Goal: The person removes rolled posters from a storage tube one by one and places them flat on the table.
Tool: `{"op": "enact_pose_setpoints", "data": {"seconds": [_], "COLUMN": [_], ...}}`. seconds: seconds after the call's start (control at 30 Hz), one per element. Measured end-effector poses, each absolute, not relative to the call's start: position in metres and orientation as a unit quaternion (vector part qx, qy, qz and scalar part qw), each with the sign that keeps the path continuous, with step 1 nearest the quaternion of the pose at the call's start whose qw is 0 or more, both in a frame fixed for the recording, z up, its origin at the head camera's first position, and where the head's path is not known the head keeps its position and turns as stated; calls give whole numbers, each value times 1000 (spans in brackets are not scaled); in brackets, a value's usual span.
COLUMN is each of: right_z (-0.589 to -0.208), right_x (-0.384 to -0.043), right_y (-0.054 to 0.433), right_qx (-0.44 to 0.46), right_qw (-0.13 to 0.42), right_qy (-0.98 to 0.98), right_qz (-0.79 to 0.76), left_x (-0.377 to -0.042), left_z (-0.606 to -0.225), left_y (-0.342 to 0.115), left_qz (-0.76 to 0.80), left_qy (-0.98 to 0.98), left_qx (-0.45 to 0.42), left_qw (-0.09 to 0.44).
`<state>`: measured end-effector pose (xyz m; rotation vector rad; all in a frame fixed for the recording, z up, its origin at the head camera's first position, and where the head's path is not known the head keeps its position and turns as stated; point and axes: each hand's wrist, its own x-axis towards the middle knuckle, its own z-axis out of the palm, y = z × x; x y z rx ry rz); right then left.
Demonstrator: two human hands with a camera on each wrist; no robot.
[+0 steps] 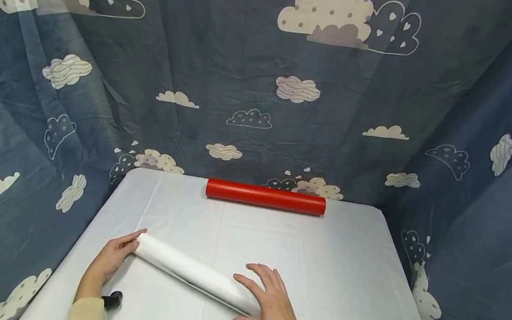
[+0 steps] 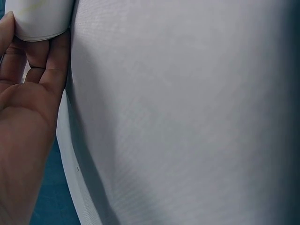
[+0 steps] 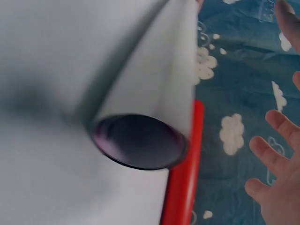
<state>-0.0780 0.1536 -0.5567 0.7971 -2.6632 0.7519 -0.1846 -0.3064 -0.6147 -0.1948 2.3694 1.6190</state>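
A rolled sheet of white paper (image 1: 196, 271) lies slantwise over the near part of the white table, a loose edge showing along its near side. My left hand (image 1: 112, 254) grips its far left end, the thumb on one side and fingers under it; the left wrist view shows this hand (image 2: 35, 89) at the end of the roll (image 2: 44, 18). By the roll's right end my right hand (image 1: 273, 304) has its fingers spread. In the right wrist view that hand (image 3: 281, 183) is apart from the roll (image 3: 154, 84), whose round dark hollow end faces the camera.
A red tube (image 1: 265, 196) lies crosswise near the table's back edge. The table (image 1: 342, 269) has a creased white cover. Blue-grey cloth (image 1: 227, 66) with cloud prints hangs behind and at both sides. A black strap piece (image 1: 113, 300) sits at the left wrist.
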Motion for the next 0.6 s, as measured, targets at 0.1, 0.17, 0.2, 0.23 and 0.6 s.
{"op": "enact_pose_setpoints", "data": {"seconds": [0.1, 0.17, 0.2, 0.23, 0.6], "right_z": [-569, -578, -582, -585, -607], "right_x": [-77, -77, -78, -78, -80], "right_y": [151, 149, 149, 149, 147], "right_qx": [288, 294, 296, 298, 295], "right_qw": [119, 114, 113, 115, 86], "right_qy": [-916, -918, -919, -920, -933], "right_qz": [253, 242, 235, 229, 187], "left_x": [-185, -184, -184, -184, -183], "left_z": [-615, -615, -615, -614, -615], "left_y": [-306, -306, -307, -307, -305], "left_qz": [554, 555, 555, 555, 568], "left_qy": [819, 818, 818, 818, 812], "left_qx": [-68, -69, -71, -71, -63], "left_qw": [134, 135, 135, 135, 117]}}
